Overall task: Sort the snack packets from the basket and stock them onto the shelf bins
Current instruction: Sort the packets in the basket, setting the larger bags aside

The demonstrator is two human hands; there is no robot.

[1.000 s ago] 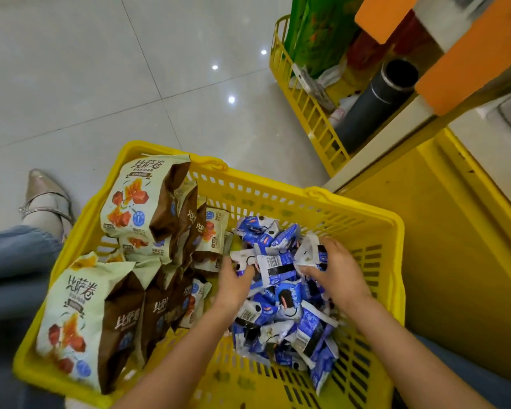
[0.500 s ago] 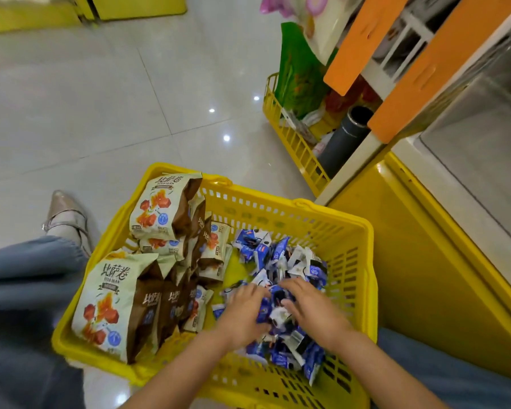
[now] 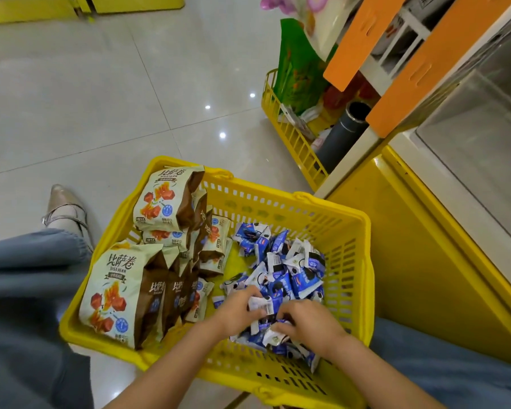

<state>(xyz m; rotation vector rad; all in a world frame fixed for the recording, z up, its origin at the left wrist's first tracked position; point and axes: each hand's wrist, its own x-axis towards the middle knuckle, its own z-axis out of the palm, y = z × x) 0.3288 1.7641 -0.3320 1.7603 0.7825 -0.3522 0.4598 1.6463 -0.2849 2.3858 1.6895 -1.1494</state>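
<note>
Blue packets (image 3: 286, 270): a loose heap of small blue-and-white packets is seen in the right half of the basket; white barcode panels are shown on several, and a dark round biscuit is printed on some. Their brand writing is too small to be read.
Basket (image 3: 331, 202): yellow slotted plastic, set on the floor between the person's knees.
Left hand (image 3: 236, 312): placed at the near edge of the heap, fingers curled round one of the blue packets, whose barcode side is turned up.
Right hand (image 3: 310, 323): just beside the left hand, fingers curled down into the heap, with blue packets pinched under the fingertips.
Big bags (image 3: 118, 287): cream-and-brown bags are stacked in the left half of the basket. "比萨卷" is printed on them, with "BISAJUAN" below, above red-orange snack pieces and a round blue badge.
Cabinet (image 3: 425, 261): a yellow base is seen to the right, touching the basket.
Orange panels (image 3: 357, 39): slanted at the far right, above the cabinet.
Second basket (image 3: 292, 137): yellow, farther off, with a green bag (image 3: 298, 72) and a grey flask (image 3: 342, 134) held in it.
Floor (image 3: 101, 84): glossy pale tiles.
Shoe (image 3: 62, 208): pointed and beige, left of the basket, above a blue trouser leg (image 3: 27, 290).
</note>
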